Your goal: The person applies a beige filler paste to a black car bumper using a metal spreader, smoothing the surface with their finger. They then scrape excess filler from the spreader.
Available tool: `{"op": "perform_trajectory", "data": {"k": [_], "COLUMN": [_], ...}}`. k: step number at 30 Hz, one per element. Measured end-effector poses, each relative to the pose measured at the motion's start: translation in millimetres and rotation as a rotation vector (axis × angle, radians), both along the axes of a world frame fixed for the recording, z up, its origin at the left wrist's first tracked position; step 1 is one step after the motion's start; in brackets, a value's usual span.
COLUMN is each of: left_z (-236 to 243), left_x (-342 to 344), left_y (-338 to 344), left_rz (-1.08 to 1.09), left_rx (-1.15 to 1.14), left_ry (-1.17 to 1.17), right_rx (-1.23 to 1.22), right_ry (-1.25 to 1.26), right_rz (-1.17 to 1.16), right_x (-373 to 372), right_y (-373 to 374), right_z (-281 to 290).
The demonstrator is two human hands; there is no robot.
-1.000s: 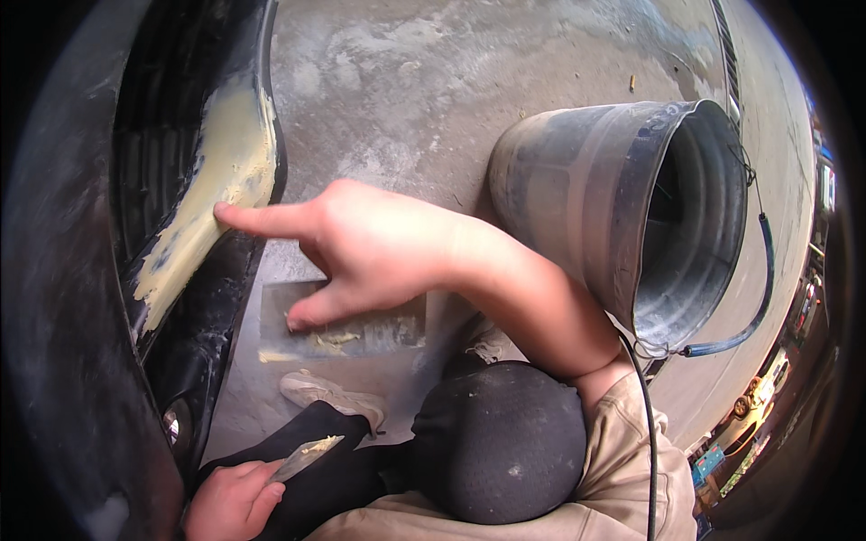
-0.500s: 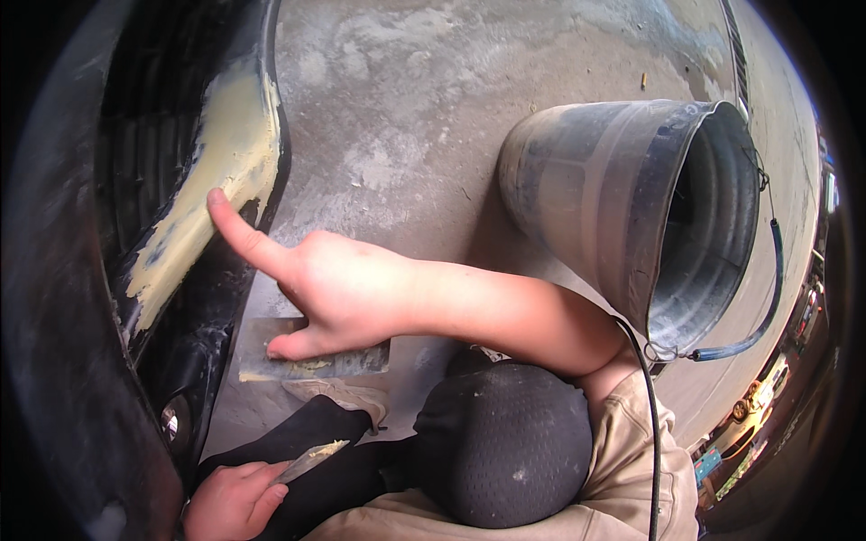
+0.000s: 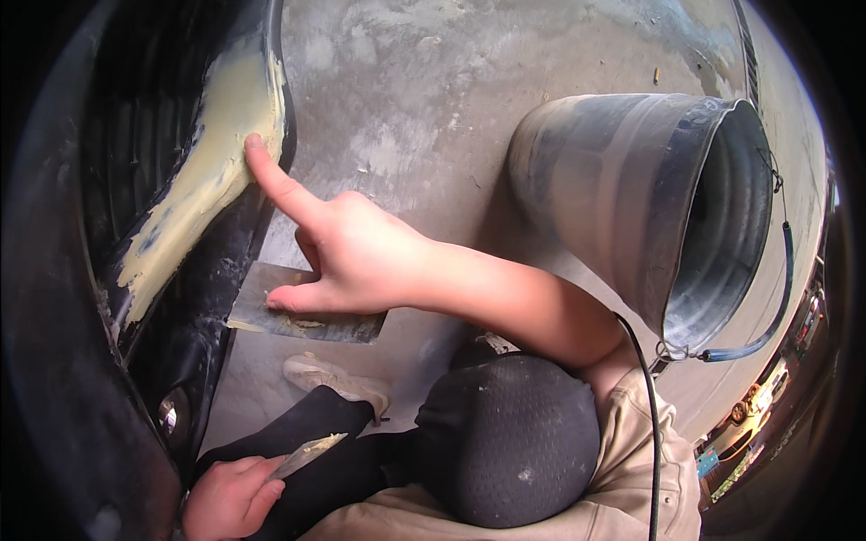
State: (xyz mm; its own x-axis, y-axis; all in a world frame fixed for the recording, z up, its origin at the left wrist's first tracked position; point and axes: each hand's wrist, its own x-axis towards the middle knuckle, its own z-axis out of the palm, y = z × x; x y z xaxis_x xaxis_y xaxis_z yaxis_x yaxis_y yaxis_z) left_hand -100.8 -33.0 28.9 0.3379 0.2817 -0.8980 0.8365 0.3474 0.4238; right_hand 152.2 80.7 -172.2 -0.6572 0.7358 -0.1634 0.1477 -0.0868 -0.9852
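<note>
My right hand (image 3: 361, 248) reaches across to a black vehicle body panel (image 3: 194, 279). Its outstretched index fingertip touches the pale yellow filler (image 3: 225, 108), smeared in a band down the panel's edge. Thumb and curled fingers of that same hand grip a flat metal mixing plate (image 3: 347, 323), with dabs of filler on it; the fingers under the plate are hidden. At the lower left my left hand (image 3: 233, 498) is closed around a putty knife (image 3: 307, 455), its blade pointing right with filler along it. The knife's handle is hidden in the hand.
A metal bucket (image 3: 613, 189) lies on its side at the right, its handle (image 3: 749, 353) hanging out. My dark-covered knee (image 3: 510, 442) and shoe (image 3: 329, 379) are below the plate. A thin black cable (image 3: 653, 433) runs down by my right arm over the concrete floor (image 3: 406, 108).
My right index fingertip has moved up and to the right along the filler, and the metal plate has risen with the hand. My left hand keeps the putty knife nearly still.
</note>
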Motion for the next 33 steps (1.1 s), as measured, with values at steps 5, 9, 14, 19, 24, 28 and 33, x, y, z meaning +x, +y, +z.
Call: {"op": "perform_trajectory", "data": {"k": [5, 9, 14, 19, 24, 28, 33], "left_z": [-1.9, -3.8, -3.9, -4.4, -5.3, -4.3, -4.4], "left_x": [-5.8, -4.5, -9.2, -11.2, -7.5, -2.8, -3.3], "left_y": [-2.4, -8.9, -9.5, -13.4, -11.5, -8.2, -4.4], "left_rz": [-0.086, -0.053, -0.076, -0.065, -0.063, -0.029, -0.035], "left_rx": [0.004, -0.012, -0.033, -0.001, -0.012, -0.044, -0.020], "left_ry": [-0.019, -0.011, 0.004, -0.001, 0.009, 0.044, 0.026], "right_rx": [-0.001, -0.010, 0.008, 0.053, 0.077, 0.169, 0.170], "right_ry": [0.071, 0.123, 0.171, 0.221, 0.271, 0.326, 0.277], "right_rz": [0.013, 0.079, 0.105, 0.132, 0.153, 0.156, 0.092], "right_x": [-8.8, -13.9, -18.2, -20.7, -22.7, -19.1, -8.8], "right_y": [-3.8, -7.7, -12.0, -14.0, -15.8, -17.5, -16.1], "right_z": [3.5, 9.0, 12.6, 15.8, 16.6, 15.7, 16.2]}}
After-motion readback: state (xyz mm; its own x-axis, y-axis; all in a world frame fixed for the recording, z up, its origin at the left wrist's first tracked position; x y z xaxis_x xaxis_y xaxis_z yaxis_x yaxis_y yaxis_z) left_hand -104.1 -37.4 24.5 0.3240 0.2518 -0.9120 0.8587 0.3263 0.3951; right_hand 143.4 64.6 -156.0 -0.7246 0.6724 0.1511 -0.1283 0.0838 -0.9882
